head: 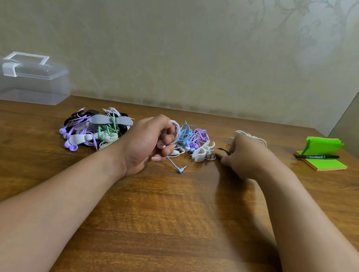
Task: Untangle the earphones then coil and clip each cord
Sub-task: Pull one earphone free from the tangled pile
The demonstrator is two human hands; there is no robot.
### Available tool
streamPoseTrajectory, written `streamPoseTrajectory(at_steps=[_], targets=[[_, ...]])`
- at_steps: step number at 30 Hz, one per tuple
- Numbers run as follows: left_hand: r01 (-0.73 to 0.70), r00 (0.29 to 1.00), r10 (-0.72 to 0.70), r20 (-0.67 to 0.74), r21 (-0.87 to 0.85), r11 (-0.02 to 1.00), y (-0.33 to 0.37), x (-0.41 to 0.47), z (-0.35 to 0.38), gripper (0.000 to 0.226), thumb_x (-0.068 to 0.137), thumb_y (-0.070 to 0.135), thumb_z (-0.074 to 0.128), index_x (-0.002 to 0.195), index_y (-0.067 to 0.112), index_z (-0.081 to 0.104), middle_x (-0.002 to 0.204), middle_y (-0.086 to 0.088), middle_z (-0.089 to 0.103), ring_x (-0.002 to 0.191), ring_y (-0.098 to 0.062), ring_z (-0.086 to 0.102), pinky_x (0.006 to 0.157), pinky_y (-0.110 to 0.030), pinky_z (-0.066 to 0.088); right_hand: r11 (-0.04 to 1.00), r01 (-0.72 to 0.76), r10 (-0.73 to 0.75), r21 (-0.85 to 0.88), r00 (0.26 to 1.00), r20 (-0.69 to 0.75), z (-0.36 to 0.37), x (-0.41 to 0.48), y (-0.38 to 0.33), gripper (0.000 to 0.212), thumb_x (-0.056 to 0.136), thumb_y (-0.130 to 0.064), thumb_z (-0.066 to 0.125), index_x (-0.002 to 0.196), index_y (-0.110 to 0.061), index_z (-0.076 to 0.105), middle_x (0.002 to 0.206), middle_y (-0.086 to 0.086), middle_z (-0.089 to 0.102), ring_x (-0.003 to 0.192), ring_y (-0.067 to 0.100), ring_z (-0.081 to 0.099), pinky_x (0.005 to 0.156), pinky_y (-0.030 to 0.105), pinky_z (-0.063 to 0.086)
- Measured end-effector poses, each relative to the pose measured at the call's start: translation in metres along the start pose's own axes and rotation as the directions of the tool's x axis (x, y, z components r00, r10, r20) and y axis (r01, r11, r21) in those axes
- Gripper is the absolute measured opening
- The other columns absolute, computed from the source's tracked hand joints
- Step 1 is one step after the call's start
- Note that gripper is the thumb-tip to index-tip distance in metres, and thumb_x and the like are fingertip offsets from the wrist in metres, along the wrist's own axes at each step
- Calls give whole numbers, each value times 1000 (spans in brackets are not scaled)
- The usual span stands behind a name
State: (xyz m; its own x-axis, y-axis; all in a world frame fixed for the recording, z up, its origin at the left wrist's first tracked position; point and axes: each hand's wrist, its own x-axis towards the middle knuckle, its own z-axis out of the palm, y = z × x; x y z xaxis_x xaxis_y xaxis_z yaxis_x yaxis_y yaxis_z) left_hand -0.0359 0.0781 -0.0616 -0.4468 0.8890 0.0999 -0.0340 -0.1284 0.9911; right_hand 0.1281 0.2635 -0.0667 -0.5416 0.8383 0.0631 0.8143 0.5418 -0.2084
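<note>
Left hand [148, 145] is curled tight round a coiled white earphone cord [175, 131], which has no clip on it yet. Right hand [243, 159] sits low beside the white plastic clips [203, 152]; I cannot tell its finger state (blurred). I judge the heap of clipped pastel earphones [95, 130] done. The blue-and-purple cord tangle [192, 135] is left.

Near half of brown wooden table [164, 213] left open; free passage there. Far strip blocked by heap of purple, green and black earphones in grey clips [94, 128], loose blue-purple cord tangle [191, 135], white plastic clips [203, 152]. Gap between heap and tangle filled by left hand [148, 142] wrapped round white cord coil [176, 128]. Far corners taken by clear plastic box [24, 80], green sticky-note pad [322, 163].
</note>
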Motion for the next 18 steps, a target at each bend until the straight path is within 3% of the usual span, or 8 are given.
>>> streamPoseTrajectory(at_steps=[2, 4, 5, 6, 8, 9, 13, 18], targets=[[-1, 1000, 1, -14, -26, 1000, 0, 0, 0, 23, 99, 15, 38, 77, 15, 47, 66, -1, 40, 56, -18, 40, 46, -27, 19, 997, 41, -38, 71, 999, -37, -7, -7, -2, 24, 92, -36, 74, 99, -14, 70, 78, -3, 66, 74, 20, 65, 69, 31, 52], [-11, 1000, 10, -28, -46, 999, 0, 0, 1, 24, 100, 16, 37, 78, 16, 47, 66, -1, 41, 57, -18, 39, 48, -29, 19, 930, 118, -62, 348, 984, -169, -21, -17, -6, 18, 97, -29, 71, 97, -11, 71, 77, -8, 66, 68, 13, 63, 60, 29, 45], [-18, 999, 16, -34, -56, 998, 0, 1, 2, 24, 100, 16, 37, 77, 16, 47, 66, -1, 41, 57, -18, 38, 48, -29, 19, 803, 160, -58, 575, 980, -191, -27, -24, -12, 15, 98, -26, 71, 95, -12, 68, 78, -4, 68, 65, 14, 63, 56, 29, 44], [-28, 999, 26, -40, -66, 997, 0, 1, 2, 25, 100, 15, 36, 77, 16, 47, 66, -1, 40, 57, -18, 37, 48, -29, 20, 607, 169, -84, 777, 985, -149, -32, -31, -22, 14, 98, -22, 71, 94, -11, 66, 79, 3, 69, 62, 16, 62, 53, 28, 43], [-57, 998, 54, -45, -73, 996, 0, 1, 3, 26, 99, 14, 36, 75, 17, 45, 66, -2, 39, 57, -19, 36, 47, -27, 22, 285, 72, -248, 956, 969, 1, -32, -46, -44, 13, 98, -18, 70, 92, -9, 63, 76, 8, 65, 58, 17, 56, 53, 29, 37], [-75, 996, 72, -51, -61, 995, 0, 1, 2, 27, 99, 14, 36, 74, 17, 45, 65, -2, 38, 57, -19, 37, 47, -27, 24, 231, 18, -332, 973, 941, 62, -27, -52, -54, 14, 98, -17, 68, 89, -9, 62, 71, 6, 62, 56, 16, 53, 53, 29, 34], [-104, 992, 103, -76, -21, 994, 1, 1, 0, 27, 102, 16, 36, 75, 16, 44, 62, -1, 39, 57, -19, 43, 51, -30, 26, 178, -144, -468, 974, 858, 212, -22, -66, -71, 26, 102, -17, 61, 76, -12, 63, 60, 0, 52, 49, 10, 41, 45, 22, 22], [-126, 989, 126, -72, -5, 992, 0, 2, -2, 21, 94, 18, 39, 74, 18, 45, 64, 0, 37, 55, -17, 41, 50, -29, 28, 118, -250, -432, 961, 858, 276, -26, -63, -66, 20, 102, -18, 59, 84, -8, 61, 65, 2, 49, 45, 7, 37, 45, 20, 18]])
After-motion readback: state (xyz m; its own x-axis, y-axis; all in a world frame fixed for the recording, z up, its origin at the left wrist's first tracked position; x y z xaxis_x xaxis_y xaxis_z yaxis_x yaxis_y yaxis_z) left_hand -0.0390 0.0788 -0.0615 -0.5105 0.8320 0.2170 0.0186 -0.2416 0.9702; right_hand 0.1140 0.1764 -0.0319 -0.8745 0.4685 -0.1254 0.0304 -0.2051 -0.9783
